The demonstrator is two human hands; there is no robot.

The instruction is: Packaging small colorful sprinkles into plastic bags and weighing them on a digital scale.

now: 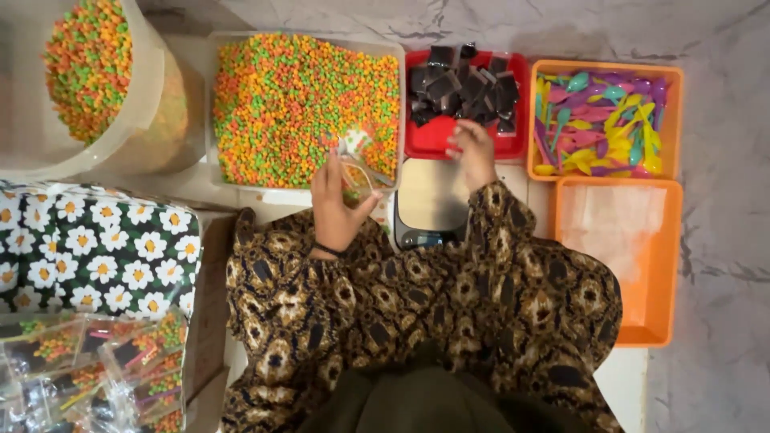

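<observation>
Head view: left hand grips clear scoop; right hand pinches dark packet; two orange trays.

Home packing spot: marble floor, candy tubs, filled packets.

The floor is covered in pale grey marble-look tiles crossed by darker veins, seen along the right side and the top edge. A cushion in black fabric printed with white and orange flowers is laid at the left. A low white surface is seen near the bottom right, beside the tiled floor. The scene is lit softly and evenly, and only faint shadows are cast; no walls or windows are shown
</observation>
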